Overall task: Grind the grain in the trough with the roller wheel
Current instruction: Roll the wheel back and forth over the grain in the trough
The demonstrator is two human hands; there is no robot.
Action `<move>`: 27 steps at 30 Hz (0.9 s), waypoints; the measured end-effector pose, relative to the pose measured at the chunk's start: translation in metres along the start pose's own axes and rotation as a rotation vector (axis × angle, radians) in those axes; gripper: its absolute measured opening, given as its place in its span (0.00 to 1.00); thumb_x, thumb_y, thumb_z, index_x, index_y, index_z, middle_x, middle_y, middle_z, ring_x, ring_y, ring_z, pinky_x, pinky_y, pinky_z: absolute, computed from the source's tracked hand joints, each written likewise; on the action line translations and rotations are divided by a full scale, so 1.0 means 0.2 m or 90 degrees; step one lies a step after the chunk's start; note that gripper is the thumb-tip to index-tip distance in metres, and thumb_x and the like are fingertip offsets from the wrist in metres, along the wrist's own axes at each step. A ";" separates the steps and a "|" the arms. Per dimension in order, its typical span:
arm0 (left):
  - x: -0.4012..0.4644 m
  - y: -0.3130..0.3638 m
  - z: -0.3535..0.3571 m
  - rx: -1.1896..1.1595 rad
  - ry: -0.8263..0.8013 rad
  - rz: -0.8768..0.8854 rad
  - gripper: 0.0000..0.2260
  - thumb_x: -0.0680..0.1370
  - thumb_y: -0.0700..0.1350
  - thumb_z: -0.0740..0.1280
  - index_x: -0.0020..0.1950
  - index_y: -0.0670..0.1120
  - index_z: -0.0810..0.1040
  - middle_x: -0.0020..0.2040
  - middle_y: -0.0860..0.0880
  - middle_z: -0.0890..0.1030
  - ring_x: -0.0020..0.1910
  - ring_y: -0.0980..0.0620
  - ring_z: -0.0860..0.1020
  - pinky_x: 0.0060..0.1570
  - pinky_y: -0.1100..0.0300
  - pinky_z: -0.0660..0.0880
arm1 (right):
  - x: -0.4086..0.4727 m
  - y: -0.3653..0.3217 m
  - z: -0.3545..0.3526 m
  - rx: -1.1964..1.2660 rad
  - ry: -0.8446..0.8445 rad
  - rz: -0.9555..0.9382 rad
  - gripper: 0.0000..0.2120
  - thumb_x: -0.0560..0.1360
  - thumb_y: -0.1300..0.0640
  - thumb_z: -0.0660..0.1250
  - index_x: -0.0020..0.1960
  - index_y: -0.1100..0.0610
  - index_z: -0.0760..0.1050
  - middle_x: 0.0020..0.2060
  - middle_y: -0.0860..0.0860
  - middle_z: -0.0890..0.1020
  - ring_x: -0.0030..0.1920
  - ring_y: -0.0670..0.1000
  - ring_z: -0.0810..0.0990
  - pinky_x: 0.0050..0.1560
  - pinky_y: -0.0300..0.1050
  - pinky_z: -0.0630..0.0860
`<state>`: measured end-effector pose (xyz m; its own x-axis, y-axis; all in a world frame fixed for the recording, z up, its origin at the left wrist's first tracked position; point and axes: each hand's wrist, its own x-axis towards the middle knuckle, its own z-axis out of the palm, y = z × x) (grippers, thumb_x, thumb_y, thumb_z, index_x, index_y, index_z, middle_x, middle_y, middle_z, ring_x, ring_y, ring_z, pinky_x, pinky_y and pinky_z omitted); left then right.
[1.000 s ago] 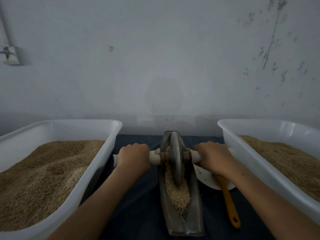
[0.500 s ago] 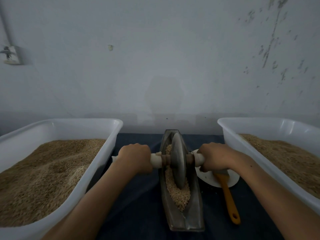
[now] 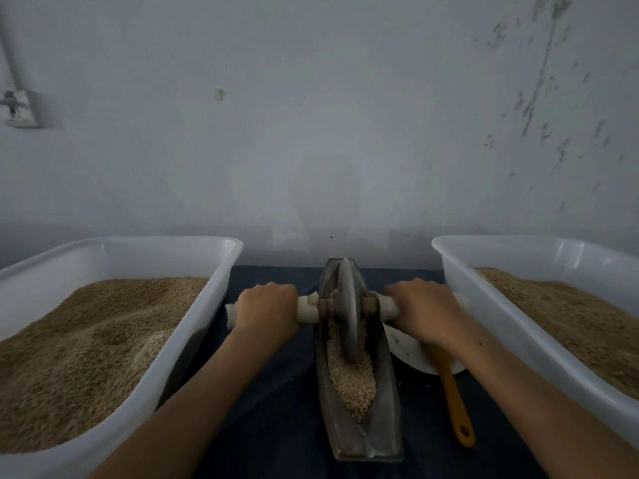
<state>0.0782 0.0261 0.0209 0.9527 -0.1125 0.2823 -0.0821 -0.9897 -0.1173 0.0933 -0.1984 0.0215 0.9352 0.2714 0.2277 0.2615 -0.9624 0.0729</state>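
Grain (image 3: 351, 375) lies heaped in the narrow boat-shaped metal trough (image 3: 383, 423) at the centre of the dark cloth, with the roller wheel (image 3: 348, 312) standing upright in it, rim sunk into the heap toward the far half. On the left, a white plastic tub (image 3: 193, 326) holds a large mound of brown grain. The left hand (image 3: 266, 311) is wrapped tight round the pale left handle (image 3: 306, 307) of the axle. The wheel looks like heavy, rigid metal, so it should bite by its own weight; the two handle ends are the sensible hold, hands level to keep the disc from tipping. The loose kernels will likely shift and spill easily. The right hand (image 3: 427, 311) is clenched likewise on the right handle. Under it sit a white dish (image 3: 404, 347) and an orange-handled utensil (image 3: 453, 399), then a second grain-filled tub (image 3: 484, 305). No brand, label or writing is readable anywhere.
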 end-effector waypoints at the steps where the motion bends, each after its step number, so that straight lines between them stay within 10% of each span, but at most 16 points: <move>1: 0.00 0.00 -0.01 -0.001 -0.020 0.003 0.10 0.76 0.49 0.65 0.55 0.48 0.75 0.49 0.49 0.79 0.47 0.50 0.77 0.42 0.59 0.68 | 0.00 0.00 -0.02 -0.011 -0.033 -0.005 0.06 0.75 0.48 0.65 0.42 0.48 0.71 0.42 0.48 0.80 0.44 0.51 0.78 0.41 0.45 0.72; 8: 0.01 -0.01 -0.05 0.012 -0.115 0.036 0.13 0.74 0.51 0.67 0.55 0.46 0.75 0.40 0.52 0.72 0.40 0.53 0.72 0.43 0.59 0.70 | 0.01 0.03 -0.08 0.034 -0.224 0.004 0.13 0.71 0.50 0.72 0.54 0.51 0.77 0.43 0.48 0.79 0.45 0.49 0.79 0.42 0.43 0.73; 18: 0.00 0.01 -0.01 -0.011 0.004 0.000 0.09 0.77 0.49 0.65 0.55 0.48 0.73 0.50 0.49 0.79 0.48 0.50 0.77 0.44 0.58 0.68 | 0.00 0.00 0.00 -0.004 0.026 0.000 0.05 0.76 0.51 0.63 0.43 0.50 0.72 0.42 0.48 0.80 0.43 0.51 0.79 0.40 0.44 0.70; 27: 0.00 0.00 -0.04 -0.001 -0.086 0.016 0.11 0.75 0.50 0.66 0.54 0.46 0.75 0.45 0.50 0.77 0.41 0.52 0.74 0.42 0.59 0.69 | 0.01 0.02 -0.04 -0.016 -0.120 -0.009 0.05 0.73 0.50 0.67 0.45 0.50 0.75 0.41 0.48 0.79 0.42 0.50 0.78 0.37 0.42 0.70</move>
<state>0.0767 0.0264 0.0280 0.9810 -0.1243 0.1489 -0.1066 -0.9868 -0.1217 0.0941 -0.2010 0.0294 0.9602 0.2763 0.0408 0.2713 -0.9574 0.0991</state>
